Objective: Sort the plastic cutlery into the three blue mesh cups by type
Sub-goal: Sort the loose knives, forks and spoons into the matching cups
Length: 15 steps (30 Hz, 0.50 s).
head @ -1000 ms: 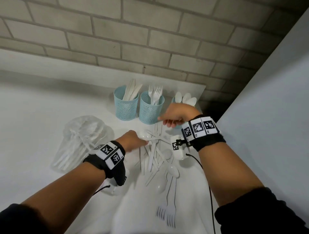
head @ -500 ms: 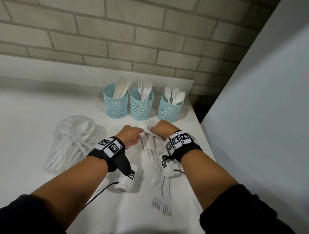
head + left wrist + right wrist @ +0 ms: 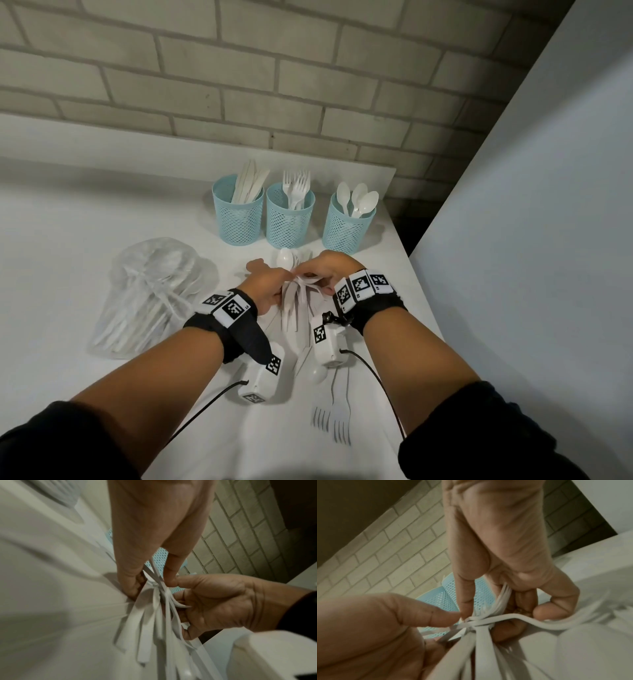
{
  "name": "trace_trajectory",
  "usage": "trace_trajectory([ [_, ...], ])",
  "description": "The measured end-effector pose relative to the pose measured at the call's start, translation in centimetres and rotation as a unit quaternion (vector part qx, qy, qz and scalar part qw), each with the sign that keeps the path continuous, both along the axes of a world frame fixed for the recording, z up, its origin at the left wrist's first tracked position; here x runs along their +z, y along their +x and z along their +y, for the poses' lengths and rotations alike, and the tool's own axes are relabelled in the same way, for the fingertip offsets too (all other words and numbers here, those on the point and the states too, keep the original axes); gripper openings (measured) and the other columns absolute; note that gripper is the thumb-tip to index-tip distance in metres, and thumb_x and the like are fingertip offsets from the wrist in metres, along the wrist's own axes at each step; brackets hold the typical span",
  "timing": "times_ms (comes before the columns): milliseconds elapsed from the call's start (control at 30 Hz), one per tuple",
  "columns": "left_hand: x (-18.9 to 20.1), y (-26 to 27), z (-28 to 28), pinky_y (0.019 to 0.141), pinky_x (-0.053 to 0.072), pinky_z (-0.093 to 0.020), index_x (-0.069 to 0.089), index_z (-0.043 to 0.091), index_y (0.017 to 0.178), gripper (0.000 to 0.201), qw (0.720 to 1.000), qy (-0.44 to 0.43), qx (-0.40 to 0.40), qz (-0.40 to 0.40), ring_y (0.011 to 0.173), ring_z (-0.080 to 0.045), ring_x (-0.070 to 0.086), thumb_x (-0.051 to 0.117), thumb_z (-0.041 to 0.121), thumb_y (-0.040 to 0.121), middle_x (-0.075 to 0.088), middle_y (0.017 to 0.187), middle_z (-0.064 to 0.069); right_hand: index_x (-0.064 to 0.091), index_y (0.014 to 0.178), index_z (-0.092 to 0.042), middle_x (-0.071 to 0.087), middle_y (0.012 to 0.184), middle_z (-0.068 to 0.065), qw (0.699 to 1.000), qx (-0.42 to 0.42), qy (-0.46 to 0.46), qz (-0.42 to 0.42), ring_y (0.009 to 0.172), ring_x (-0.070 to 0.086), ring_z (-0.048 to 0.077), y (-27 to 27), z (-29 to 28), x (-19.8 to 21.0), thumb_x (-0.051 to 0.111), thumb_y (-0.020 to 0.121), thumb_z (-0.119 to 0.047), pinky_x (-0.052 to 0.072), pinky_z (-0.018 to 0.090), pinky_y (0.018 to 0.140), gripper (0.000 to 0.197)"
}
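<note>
Three blue mesh cups stand in a row by the brick wall: the left cup (image 3: 238,214) holds knives, the middle cup (image 3: 290,221) forks, the right cup (image 3: 348,226) spoons. In front of them both hands meet over a bundle of white cutlery (image 3: 297,298). My left hand (image 3: 272,286) pinches the bundle (image 3: 155,609) between thumb and fingers. From the right, my right hand (image 3: 325,274) curls its fingers round the same bundle (image 3: 481,627). The handles fan out toward me. A spoon (image 3: 285,257) lies just beyond the hands.
A clear plastic bag (image 3: 150,291) with more white cutlery lies to the left. Two forks (image 3: 334,414) and a spoon (image 3: 317,373) lie on the white table (image 3: 68,240) near me. A pale wall panel (image 3: 531,240) borders the table's right edge.
My right hand has come back from the spoon cup down to the pile and joined the left hand. Both now hold the loose pieces gathered into one bundle.
</note>
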State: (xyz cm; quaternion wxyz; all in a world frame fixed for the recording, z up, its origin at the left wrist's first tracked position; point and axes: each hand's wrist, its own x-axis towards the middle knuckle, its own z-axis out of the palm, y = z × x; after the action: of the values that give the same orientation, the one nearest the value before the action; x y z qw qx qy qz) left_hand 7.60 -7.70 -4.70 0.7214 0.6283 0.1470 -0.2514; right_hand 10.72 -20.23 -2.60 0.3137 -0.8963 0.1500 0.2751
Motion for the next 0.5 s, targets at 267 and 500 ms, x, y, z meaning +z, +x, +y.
trace_trajectory([
  [267,0.2,-0.8,0.3,0.095,0.041,-0.034,-0.01,0.019,0.146,0.102,0.994,0.014,0.033,-0.102,0.117,-0.022,0.046,0.063,-0.011,0.08,0.037,0.141,-0.014,0.054,0.078,-0.011,0.047,0.071,0.006,0.974,-0.066,0.209,0.062,0.061,0.041,0.015,-0.4,-0.4,-0.6,0.06,0.088,-0.032,0.032,0.025,0.062,0.024],
  [500,0.8,-0.4,1.5,0.111,0.031,-0.045,-0.03,0.027,0.142,0.124,0.988,-0.031,0.061,-0.139,0.131,-0.021,0.042,0.071,-0.003,0.077,0.039,0.144,-0.012,0.06,0.089,-0.008,0.068,0.078,0.004,0.923,-0.086,0.369,-0.067,0.068,0.066,0.013,-1.0,-1.8,1.9,0.059,0.089,-0.006,0.053,0.02,0.06,0.002],
])
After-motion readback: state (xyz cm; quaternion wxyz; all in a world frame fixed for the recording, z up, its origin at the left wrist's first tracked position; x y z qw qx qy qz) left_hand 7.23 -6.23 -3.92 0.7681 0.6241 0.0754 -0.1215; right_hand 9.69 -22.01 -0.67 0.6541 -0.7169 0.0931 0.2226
